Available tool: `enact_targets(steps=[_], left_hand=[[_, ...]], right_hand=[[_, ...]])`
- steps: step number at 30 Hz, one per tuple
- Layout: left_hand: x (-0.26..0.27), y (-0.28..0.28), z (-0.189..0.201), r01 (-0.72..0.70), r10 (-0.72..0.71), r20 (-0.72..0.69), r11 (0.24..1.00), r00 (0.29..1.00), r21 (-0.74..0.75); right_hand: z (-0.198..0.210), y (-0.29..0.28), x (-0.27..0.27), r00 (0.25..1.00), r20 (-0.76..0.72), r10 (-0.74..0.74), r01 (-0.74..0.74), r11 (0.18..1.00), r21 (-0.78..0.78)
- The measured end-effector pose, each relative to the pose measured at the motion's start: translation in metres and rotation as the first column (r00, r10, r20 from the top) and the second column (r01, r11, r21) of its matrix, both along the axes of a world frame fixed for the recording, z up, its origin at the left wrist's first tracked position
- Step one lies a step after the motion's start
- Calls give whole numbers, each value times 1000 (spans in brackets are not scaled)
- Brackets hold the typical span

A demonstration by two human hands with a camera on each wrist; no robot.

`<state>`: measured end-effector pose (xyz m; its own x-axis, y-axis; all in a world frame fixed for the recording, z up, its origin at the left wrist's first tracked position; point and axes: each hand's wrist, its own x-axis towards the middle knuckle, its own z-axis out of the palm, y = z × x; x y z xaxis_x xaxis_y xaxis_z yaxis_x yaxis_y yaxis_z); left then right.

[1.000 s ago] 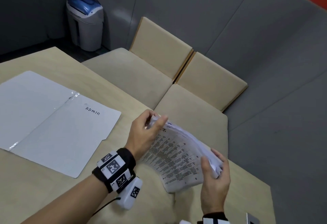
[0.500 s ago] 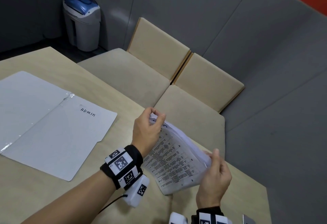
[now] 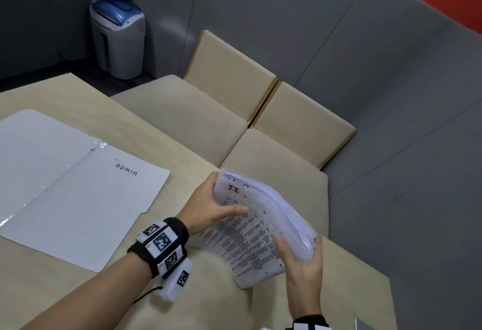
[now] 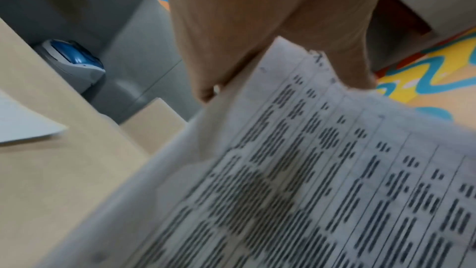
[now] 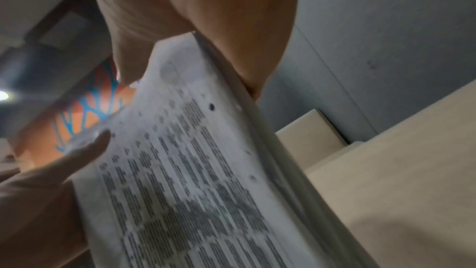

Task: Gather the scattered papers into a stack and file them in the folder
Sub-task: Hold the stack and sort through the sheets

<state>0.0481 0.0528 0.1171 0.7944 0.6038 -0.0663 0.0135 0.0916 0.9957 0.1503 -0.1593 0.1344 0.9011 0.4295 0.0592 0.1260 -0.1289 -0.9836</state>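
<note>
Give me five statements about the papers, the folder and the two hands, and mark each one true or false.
1. Both the left hand and the right hand hold the stack of papers. True.
2. The folder lies shut on the table. False: it lies open.
3. The folder bears the word ADMIN. True.
4. The stack lies inside the folder. False: it is held to the folder's right.
5. The top sheet is blank. False: it carries printed rows of text.
</note>
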Motion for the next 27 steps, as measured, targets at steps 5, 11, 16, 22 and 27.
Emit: enact_targets(steps=[5, 11, 16, 22, 27], left_hand=[[-10, -7, -17, 2, 3, 32, 986, 999, -164], [-23, -28, -26, -156, 158, 4, 975, 987, -156], [-41, -37, -54, -140, 137, -107, 990, 985, -25], [-58, -32, -22, -187, 185, -32, 961, 982, -204], [-76, -33, -28, -147, 104, -163, 949, 981, -280]], right_hand=[[-15, 4, -6, 991, -127, -35, 29, 998, -49], [-36, 0, -16, 985, -172, -15, 8, 999, -40], [-57, -8, -24, 975, -208, 84, -120, 979, -164], [-26, -13, -21, 927, -336, 166, -176, 984, 1], [-28, -12, -22, 895, -407, 180, -213, 976, -36]])
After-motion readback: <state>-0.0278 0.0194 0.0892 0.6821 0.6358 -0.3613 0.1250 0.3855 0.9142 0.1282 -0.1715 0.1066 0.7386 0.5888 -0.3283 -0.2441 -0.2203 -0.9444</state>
